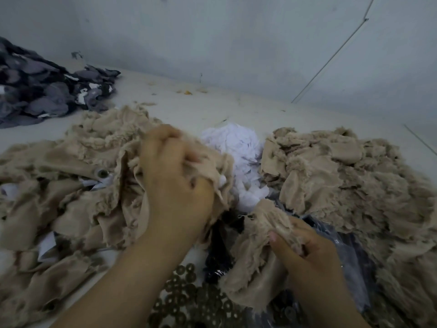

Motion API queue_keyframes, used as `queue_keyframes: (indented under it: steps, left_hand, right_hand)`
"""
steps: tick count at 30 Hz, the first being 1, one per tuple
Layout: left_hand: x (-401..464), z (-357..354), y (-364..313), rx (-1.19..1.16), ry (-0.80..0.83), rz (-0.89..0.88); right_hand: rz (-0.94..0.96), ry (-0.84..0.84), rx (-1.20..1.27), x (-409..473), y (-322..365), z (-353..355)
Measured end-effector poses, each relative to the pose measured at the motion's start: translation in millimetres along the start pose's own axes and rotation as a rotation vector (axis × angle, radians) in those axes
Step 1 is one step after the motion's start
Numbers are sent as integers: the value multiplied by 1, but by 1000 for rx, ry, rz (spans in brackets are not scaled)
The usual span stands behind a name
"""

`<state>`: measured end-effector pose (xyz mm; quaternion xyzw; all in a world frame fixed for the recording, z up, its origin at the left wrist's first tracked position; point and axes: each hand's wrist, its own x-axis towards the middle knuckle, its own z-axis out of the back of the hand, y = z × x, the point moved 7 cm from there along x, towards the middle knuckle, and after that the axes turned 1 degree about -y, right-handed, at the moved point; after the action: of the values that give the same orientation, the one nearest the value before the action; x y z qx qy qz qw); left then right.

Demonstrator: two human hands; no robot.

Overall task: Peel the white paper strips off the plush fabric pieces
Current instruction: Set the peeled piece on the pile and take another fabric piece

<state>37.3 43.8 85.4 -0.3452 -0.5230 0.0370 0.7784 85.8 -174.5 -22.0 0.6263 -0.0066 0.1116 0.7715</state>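
Left hand [175, 176] grips a plush piece [212, 166] at centre; right hand [307, 247] pinches another plush scrap [257, 235] at five o'clock. Paper heap [238, 150] sits at twelve. Strip edge possibly hidden — find it, hold the fabric taut, peel low

No legible text, labels, brands, numbers or signs in the head view, none readable on fabric, paper, wall or counter
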Motion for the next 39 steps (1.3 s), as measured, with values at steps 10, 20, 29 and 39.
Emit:
queue_keyframes:
  steps: [10, 20, 29, 39]
  left_hand:
    - [-55, -102, 26, 589, 1147, -531]
    - [-57, -81, 58, 809, 1111, -583]
    - [-62, -89, 66, 707, 1222, -459]
    - [-39, -124, 27, 382, 992, -81]
  right_hand:
    - [31, 58, -144, 20, 3, -2]
    - [17, 148, -249, 29, -20, -4]
    - [-4, 170, -238, 25, -21, -3]
    - [42, 156, -276, 23, -7, -7]
